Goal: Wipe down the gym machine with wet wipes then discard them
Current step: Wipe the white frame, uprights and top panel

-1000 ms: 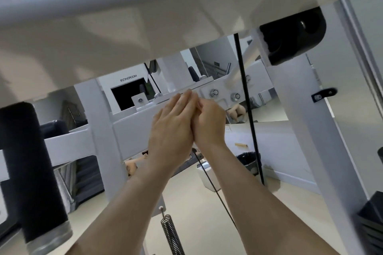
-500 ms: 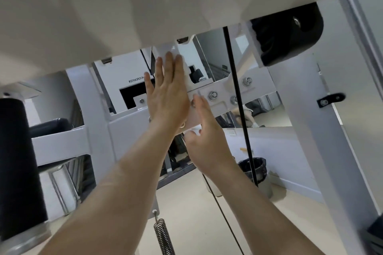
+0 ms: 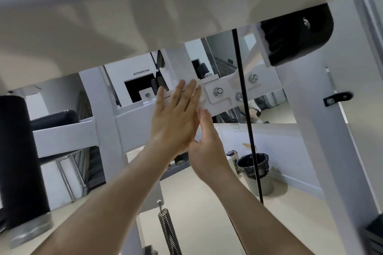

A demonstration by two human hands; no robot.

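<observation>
Left grip (image 3: 176,118) released: fingers flat and straight, pressing the white wipe (image 3: 200,97) onto the white machine (image 3: 132,124), on its crossbar right where the bolted plate (image 3: 224,94) sits. The wipe is mostly hidden under the fingers, only a crumpled edge shows beside them. Right grip (image 3: 207,147) sits just below, touching the left one, fingers roughly straight, grasping nothing, fingertip at the wipe's lower edge. Black cable (image 3: 243,97) hangs across the plate. Lined bin (image 3: 256,163) stands on the floor beyond.
</observation>
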